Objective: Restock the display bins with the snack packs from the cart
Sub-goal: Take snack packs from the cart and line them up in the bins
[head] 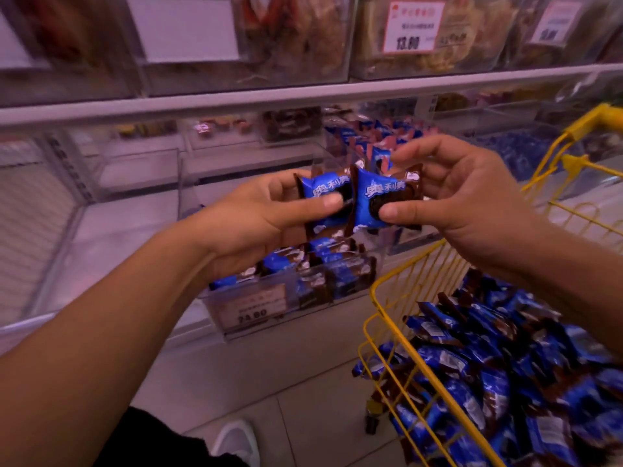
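My left hand (266, 210) pinches a blue and brown snack pack (320, 192) between thumb and fingers. Touching it on the right is a second, identical pack (374, 197), pinched by my right hand (472, 193). Both packs are held side by side above a clear display bin (256, 308) on the lower shelf, which holds several of the same packs. The yellow wire cart (397, 274) at the lower right is piled with many more blue packs (505, 365).
Clear bins (135, 170) stand to the left of the filled bin. Another bin behind my hands holds blue packs (381, 133). An upper shelf (303, 92) carries bins of other snacks with price tags (413, 26). My white shoe (237, 439) is on the tiled floor.
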Demonstrator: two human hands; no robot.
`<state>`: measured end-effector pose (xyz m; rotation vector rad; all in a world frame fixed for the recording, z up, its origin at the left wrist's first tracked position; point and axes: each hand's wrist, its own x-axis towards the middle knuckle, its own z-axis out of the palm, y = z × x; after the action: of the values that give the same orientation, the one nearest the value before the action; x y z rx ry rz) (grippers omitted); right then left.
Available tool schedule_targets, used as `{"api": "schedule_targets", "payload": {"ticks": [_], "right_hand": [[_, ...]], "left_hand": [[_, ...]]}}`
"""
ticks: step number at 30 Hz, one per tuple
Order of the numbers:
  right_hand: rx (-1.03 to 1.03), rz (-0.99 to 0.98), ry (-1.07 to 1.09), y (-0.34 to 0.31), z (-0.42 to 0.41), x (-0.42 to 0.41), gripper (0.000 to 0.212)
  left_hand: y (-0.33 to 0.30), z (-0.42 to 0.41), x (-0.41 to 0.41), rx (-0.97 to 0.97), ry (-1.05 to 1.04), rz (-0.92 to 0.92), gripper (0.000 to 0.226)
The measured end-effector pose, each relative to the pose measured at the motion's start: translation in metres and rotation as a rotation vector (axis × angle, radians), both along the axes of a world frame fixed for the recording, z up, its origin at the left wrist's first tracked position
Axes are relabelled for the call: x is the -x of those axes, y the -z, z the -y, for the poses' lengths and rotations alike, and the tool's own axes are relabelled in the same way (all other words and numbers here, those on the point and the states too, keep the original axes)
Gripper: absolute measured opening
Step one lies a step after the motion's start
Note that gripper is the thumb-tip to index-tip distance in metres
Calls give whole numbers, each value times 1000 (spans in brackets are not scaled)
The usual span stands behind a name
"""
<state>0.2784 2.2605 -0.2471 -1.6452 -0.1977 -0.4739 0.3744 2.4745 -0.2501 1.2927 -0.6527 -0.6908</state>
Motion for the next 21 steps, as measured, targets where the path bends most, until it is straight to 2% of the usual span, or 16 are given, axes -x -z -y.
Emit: {"api": "schedule_targets", "payload": {"ticks": [2, 6, 9, 12, 14, 16, 19, 21], "right_hand": [[23, -7, -50, -13, -19, -25, 57], [166, 4, -95, -31, -65, -73, 66], [194, -21, -155, -33, -87, -98, 74], [232, -77, -225, -30, -93, -117, 76], [229, -137, -290, -29, -91, -127, 78], [194, -222, -402, -25, -88, -135, 76], [128, -354, -585, -11, -86, -145, 58], [155, -404, -602, -1, -85, -154, 45]], "left_hand": [[-7, -21, -8, 78, -93, -86, 44], [-8, -54, -27, 108, -331, -34, 49], [-6, -66, -41, 193, -401, -102, 57], [-6, -72, -54, 208, -449, -114, 45], [-2, -72, -62, 115, -479, 13, 25], [1, -69, -67, 32, -539, 155, 16], [7, -65, -76, -124, -705, 507, 25], [12, -66, -82, -271, -795, 787, 33]]}}
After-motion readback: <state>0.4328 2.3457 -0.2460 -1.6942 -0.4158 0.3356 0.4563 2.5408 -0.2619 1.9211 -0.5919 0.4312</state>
